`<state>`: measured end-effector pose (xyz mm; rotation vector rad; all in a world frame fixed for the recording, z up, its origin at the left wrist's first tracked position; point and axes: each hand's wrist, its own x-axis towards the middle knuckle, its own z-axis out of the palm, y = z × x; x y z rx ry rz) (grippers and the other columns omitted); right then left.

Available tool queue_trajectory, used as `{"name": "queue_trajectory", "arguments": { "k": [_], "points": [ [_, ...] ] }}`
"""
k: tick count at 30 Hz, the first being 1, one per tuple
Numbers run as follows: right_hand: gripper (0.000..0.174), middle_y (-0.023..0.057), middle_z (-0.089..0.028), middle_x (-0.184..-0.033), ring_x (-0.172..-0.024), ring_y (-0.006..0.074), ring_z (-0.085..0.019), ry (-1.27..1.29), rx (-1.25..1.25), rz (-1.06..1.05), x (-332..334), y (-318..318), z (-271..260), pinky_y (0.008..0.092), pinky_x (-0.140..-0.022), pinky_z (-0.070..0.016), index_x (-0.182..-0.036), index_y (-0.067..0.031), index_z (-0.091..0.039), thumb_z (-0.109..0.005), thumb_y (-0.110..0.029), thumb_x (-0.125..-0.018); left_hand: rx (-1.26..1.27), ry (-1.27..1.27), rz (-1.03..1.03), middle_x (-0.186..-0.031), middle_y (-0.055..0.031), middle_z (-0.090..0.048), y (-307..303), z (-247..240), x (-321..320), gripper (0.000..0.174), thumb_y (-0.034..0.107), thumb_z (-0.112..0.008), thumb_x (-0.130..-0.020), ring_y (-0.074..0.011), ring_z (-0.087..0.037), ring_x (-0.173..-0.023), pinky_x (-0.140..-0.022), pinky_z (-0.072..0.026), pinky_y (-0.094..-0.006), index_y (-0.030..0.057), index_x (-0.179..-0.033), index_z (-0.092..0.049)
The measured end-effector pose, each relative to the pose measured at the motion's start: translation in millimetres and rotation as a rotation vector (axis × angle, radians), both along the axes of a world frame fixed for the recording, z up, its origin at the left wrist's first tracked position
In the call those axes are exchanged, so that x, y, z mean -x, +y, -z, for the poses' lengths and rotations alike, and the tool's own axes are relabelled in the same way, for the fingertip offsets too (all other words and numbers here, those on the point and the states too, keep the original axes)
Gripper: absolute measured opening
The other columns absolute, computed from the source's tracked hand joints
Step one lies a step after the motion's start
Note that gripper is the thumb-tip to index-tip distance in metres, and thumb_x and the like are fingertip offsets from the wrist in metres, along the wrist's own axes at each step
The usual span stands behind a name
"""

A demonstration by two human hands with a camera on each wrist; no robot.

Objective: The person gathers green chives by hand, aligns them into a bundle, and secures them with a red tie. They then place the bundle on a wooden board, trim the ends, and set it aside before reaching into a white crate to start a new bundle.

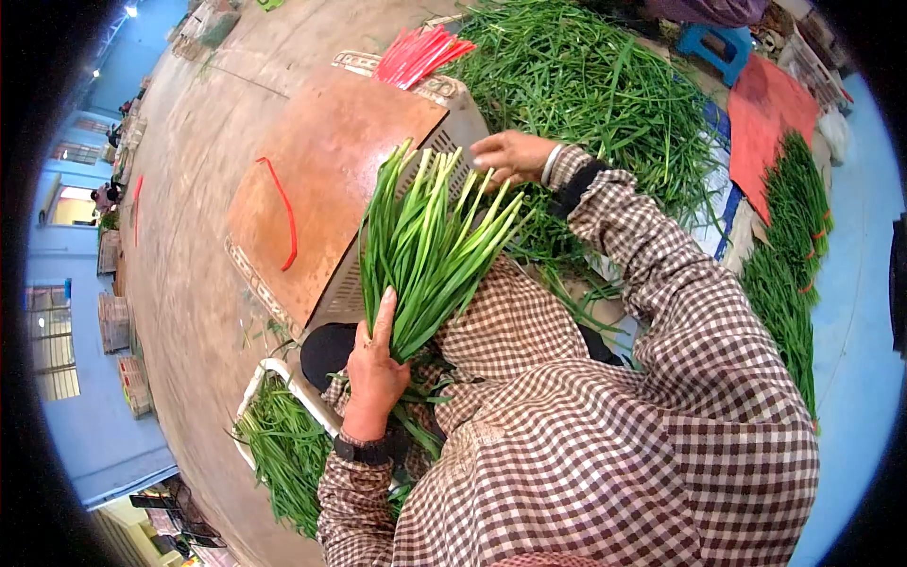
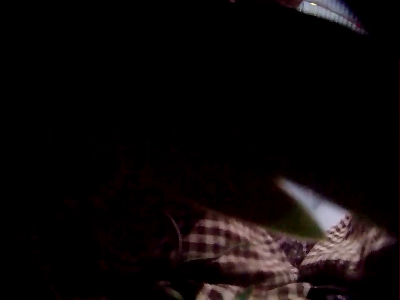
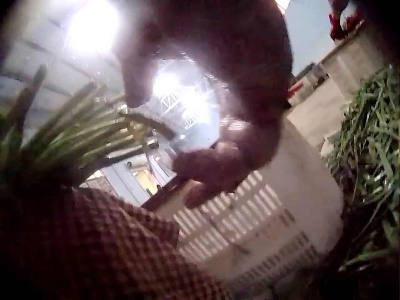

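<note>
My left hand grips a bunch of garlic chives low on its leafy part, index finger laid along the leaves. The pale cut ends fan out upward, above the lap. My right hand is beside those ends, its fingers loosely curved with nothing between them. In the right wrist view, thumb and fingers of the right hand stand apart, close to the stalk ends. The left wrist view is mostly dark, with checked cloth at the bottom; the left hand is hidden there.
An upturned crate with a brown board stands ahead, bearing a red strip and a pile of red strips. Loose greens heap at the right. A white-rimmed basket of greens sits lower left. Tied bunches lie far right.
</note>
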<state>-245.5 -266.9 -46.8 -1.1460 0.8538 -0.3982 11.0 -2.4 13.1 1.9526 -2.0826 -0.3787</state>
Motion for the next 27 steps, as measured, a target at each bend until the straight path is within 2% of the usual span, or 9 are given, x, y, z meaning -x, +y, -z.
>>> {"name": "queue_trajectory", "arguments": {
  "k": [4,10,14,15,16,18,22,25,27],
  "points": [
    [0.031,0.0116,-0.065,-0.086,-0.073,0.0148,-0.062,-0.24,-0.086,-0.287,-3.8,-7.7,24.5,0.0235,-0.06,-0.0516,-0.113,0.0044,-0.053,-0.058,-0.006,-0.084,0.017,-0.007,0.011,-0.098,-0.0186,-0.052,0.5,-5.2,0.3,0.093,-0.012,-0.059,-0.058,-0.039,-0.055,-0.082,-0.066,-0.0483,-0.0405,0.0198,-0.14,-0.03],
    [0.014,0.0032,-0.056,-0.07,-0.049,0.0052,-0.046,-0.25,-0.119,0.068,41.7,-17.5,17.7,0.0178,-0.039,-0.0399,-0.096,0.0037,-0.058,-0.053,-0.006,-0.088,0.078,-0.018,-0.018,-0.093,-0.0165,-0.05,3.7,1.2,-1.4,0.092,-0.01,-0.061,-0.058,-0.0364,-0.056,-0.073,-0.059,-0.0478,-0.0418,0.0265,-0.139,-0.034],
    [0.027,0.007,-0.062,-0.085,-0.065,0.0105,-0.058,-0.586,-0.137,0.338,101.6,-36.1,24.2,0.0209,-0.053,-0.0495,-0.107,0.0023,-0.056,-0.055,-0.018,-0.09,0.071,-0.125,0.0,-0.088,-0.0156,-0.047,5.5,-9.3,1.3,0.094,-0.01,-0.059,-0.056,-0.0355,-0.056,-0.068,-0.057,-0.0483,-0.0417,0.0282,-0.138,-0.034],
    [0.035,0.0143,-0.063,-0.098,-0.084,0.0197,-0.063,-0.026,-0.107,0.348,107.6,-38.1,18.7,0.0317,-0.067,-0.0531,-0.11,0.0011,-0.056,-0.057,-0.026,-0.088,0.081,-0.151,0.027,-0.088,-0.0156,-0.047,5.8,-9.5,1.0,0.093,-0.009,-0.058,-0.057,-0.035,-0.056,-0.068,-0.057,-0.0484,-0.0416,0.0284,-0.138,-0.034],
    [0.035,0.0143,-0.063,-0.098,-0.084,0.0197,-0.063,-0.024,-0.105,0.328,104.7,-35.3,21.1,0.0317,-0.067,-0.0531,-0.11,0.0011,-0.056,-0.057,-0.026,-0.088,0.095,-0.177,0.055,-0.089,-0.0155,-0.047,5.0,-9.3,0.7,0.091,-0.009,-0.057,-0.059,-0.0346,-0.056,-0.068,-0.057,-0.0485,-0.0415,0.0286,-0.138,-0.034],
    [0.039,0.0232,-0.06,-0.105,-0.096,0.0294,-0.06,1.41,0.945,0.007,93.3,-21.5,20.3,0.0445,-0.087,-0.0473,-0.113,-0.0021,-0.056,-0.062,-0.027,-0.083,0.123,-0.215,0.056,-0.088,-0.0151,-0.047,4.4,-11.5,-0.4,0.089,-0.008,-0.055,-0.061,-0.0339,-0.056,-0.065,-0.057,-0.0481,-0.0407,0.0293,-0.139,-0.033],
    [0.016,0.0146,-0.065,-0.091,-0.08,0.0293,-0.062,0.599,1.328,0.239,43.9,1.8,-34.6,0.0351,-0.077,-0.0514,-0.093,-0.0034,-0.065,-0.056,-0.012,-0.084,0.104,-0.272,0.084,-0.085,-0.0151,-0.047,6.9,-5.5,-0.8,0.091,-0.007,-0.056,-0.062,-0.0317,-0.053,-0.062,-0.055,-0.0468,-0.0373,0.0252,-0.142,-0.026],
    [0.013,0.012,-0.064,-0.084,-0.074,0.0263,-0.062,0.244,1.355,0.098,-5.7,20.9,-54.4,0.0339,-0.068,-0.0508,-0.092,-0.0019,-0.062,-0.057,-0.011,-0.084,0.166,-0.282,0.117,-0.083,-0.0151,-0.047,5.2,-4.1,-5.0,0.094,-0.009,-0.057,-0.059,-0.0311,-0.053,-0.065,-0.055,-0.0461,-0.0361,0.0042,-0.143,-0.016],
    [0.01,0.011,-0.062,-0.082,-0.069,0.0252,-0.061,0.09,1.306,-0.042,-26.8,23.2,-37.8,0.033,-0.064,-0.0498,-0.092,-0.0028,-0.06,-0.058,-0.008,-0.083,0.189,-0.229,0.092,-0.085,-0.0158,-0.049,7.7,0.5,-5.4,0.093,-0.009,-0.057,-0.059,-0.0318,-0.053,-0.066,-0.056,-0.0461,-0.0367,0.0015,-0.142,-0.016]
  ]
}}
